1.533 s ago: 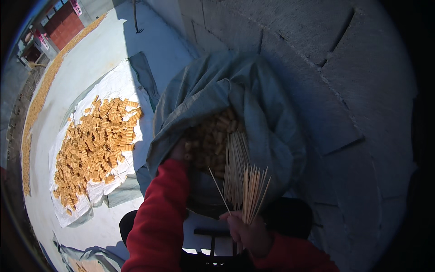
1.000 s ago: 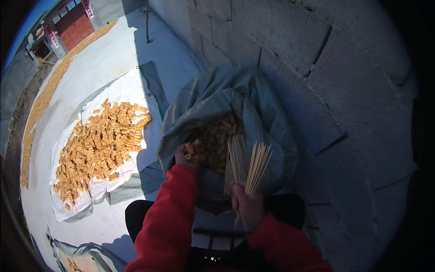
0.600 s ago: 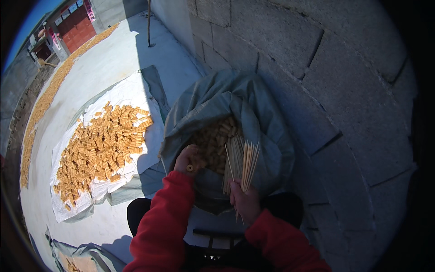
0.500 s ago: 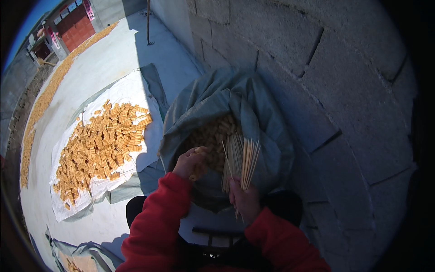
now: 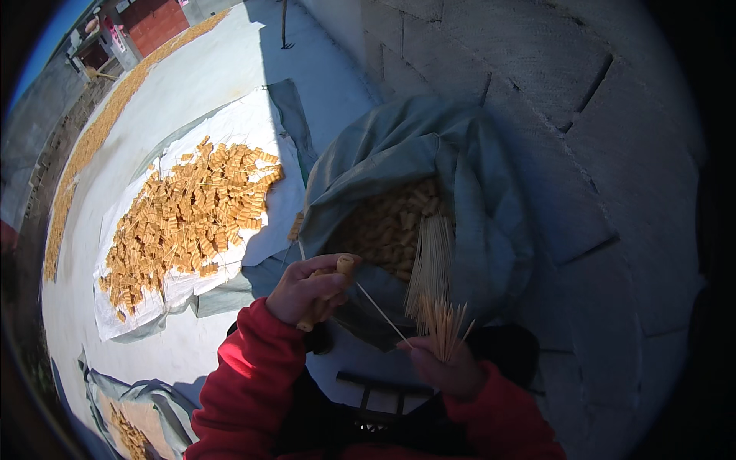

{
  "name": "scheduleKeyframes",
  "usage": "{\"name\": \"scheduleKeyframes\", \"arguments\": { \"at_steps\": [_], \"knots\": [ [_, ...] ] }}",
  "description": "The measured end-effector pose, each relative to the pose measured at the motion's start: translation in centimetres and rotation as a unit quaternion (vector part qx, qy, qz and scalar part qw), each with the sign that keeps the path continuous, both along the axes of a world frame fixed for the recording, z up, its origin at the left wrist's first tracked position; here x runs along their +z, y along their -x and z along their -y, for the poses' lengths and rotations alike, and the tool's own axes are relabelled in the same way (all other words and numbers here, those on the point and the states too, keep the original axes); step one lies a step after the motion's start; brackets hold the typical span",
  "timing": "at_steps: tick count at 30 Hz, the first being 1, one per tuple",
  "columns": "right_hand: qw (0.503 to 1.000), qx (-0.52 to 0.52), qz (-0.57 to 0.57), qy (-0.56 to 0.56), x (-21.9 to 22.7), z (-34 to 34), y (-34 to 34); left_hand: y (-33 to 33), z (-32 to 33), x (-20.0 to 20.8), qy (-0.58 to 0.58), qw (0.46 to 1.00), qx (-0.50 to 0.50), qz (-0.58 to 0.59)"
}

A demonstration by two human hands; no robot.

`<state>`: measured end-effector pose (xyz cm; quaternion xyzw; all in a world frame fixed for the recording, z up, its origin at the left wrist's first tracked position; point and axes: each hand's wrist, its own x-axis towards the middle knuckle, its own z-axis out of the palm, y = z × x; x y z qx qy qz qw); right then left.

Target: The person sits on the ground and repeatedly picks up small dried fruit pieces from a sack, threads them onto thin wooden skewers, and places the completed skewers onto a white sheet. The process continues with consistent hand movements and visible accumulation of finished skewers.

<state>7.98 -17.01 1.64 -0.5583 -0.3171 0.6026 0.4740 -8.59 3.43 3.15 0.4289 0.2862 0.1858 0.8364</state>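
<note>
My left hand (image 5: 308,293) is closed around short tan ridged rolls; one roll (image 5: 346,264) sticks up past the thumb, another pokes out below the palm. My right hand (image 5: 448,369) grips a bundle of wooden skewers (image 5: 445,323), points up and fanned out. From its fingertips a single skewer (image 5: 383,313) slants up and left to my left hand; whether its tip enters a roll I cannot tell. Just beyond both hands stands an open grey-green cloth sack (image 5: 491,207), with many similar rolls (image 5: 387,226) inside. More thin skewers (image 5: 431,257) lean in its mouth.
On the left, a white sheet (image 5: 264,123) bears a heap of tan rolls (image 5: 195,207) with thin sticks among them. A grey block wall (image 5: 529,46) rises close on the right. A dark stool-like frame (image 5: 383,387) is between my legs. Another cloth (image 5: 157,399) lies at lower left.
My left hand has lifted and turned, showing a roll at the thumb. One skewer in my right hand has swung from upright to slanting toward it. The bundle has lowered; the whole view has shifted.
</note>
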Motion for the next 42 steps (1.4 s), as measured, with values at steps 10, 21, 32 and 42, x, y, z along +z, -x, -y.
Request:
{"name": "scheduleKeyframes", "arguments": {
  "at_steps": [10, 21, 32, 42],
  "knots": [
    [0.999, -0.008, 0.044, 0.000, 0.3, -0.1, 0.3, 0.1, -0.7, -1.2, -0.297, 0.948, -0.063, -0.096],
    [0.975, 0.005, 0.222, -0.021, -1.3, 0.5, 1.7, -0.9, 0.4, 1.2, -0.148, 0.965, -0.095, -0.197],
    [0.993, -0.062, 0.089, 0.053, -0.8, 0.9, 1.9, -1.1, 0.1, -2.9, 0.168, 0.977, 0.082, 0.103],
    [0.997, -0.044, 0.053, 0.023, -0.5, 0.8, 1.2, -0.9, 1.1, -1.9, 0.140, 0.989, 0.038, 0.033]
  ]
}}
